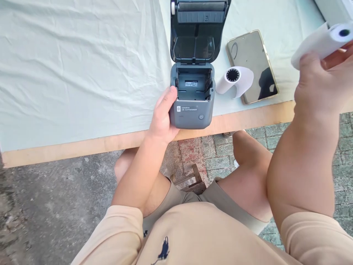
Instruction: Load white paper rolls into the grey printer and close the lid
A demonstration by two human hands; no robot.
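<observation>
My left hand (162,116) grips the lower left side of a dark grey label printer (190,112), its thumb on the front left corner. The printer's lid stands fully raised, and its paper bay shows no roll inside. At the far right, my right hand (317,81) is closed around a white paper roll (320,46) with a dark core and a loose paper end; some fingers are hidden behind it. A second paper roll (224,84) with a black toothed core lies just right of the printer, its loose end curling over a phone.
The phone (253,66) lies screen up on the pale cloth (82,73) covering the table. A wooden table edge (110,141) runs along the front. A white box-like object (336,13) sits at the top right corner. Below are my legs and a wooden stool (197,180).
</observation>
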